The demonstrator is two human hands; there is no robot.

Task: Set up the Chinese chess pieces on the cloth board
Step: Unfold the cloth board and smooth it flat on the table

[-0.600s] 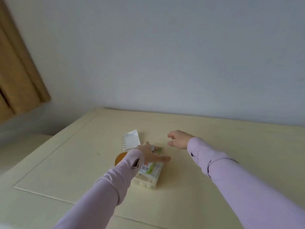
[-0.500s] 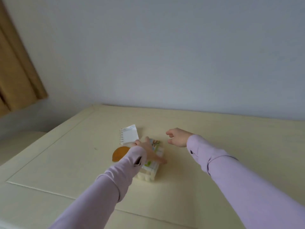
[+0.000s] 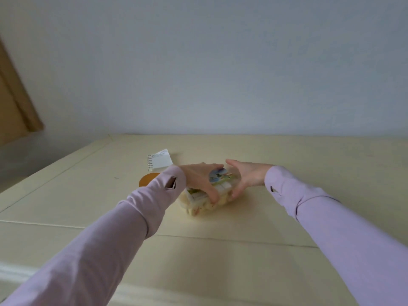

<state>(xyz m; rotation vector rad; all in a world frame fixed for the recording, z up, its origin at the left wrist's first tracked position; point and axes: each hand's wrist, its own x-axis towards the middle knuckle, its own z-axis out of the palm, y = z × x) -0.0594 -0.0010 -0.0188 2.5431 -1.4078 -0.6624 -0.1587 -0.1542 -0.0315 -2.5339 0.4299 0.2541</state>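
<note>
A clear plastic box of pale chess pieces (image 3: 199, 206) with a colourful label lies on the cream table (image 3: 220, 257), near its middle. My left hand (image 3: 198, 178) lies over the top of the box, fingers curled down round its far side and thumb on the near side. My right hand (image 3: 245, 176) holds the box's right end, thumb on top and fingers wrapped under the edge. Both hands cover much of the lid. No cloth board shows in view.
A small spiral notepad (image 3: 159, 161) lies just behind and left of the box. An orange round disc (image 3: 146, 178) sits left of the box, partly behind my left sleeve. A tan curtain (image 3: 13, 102) hangs at the far left. The wall stands behind the table.
My right hand came in from behind the box and took hold of its right end. My left hand went from lying flat on the lid to gripping it. The view has tilted.
</note>
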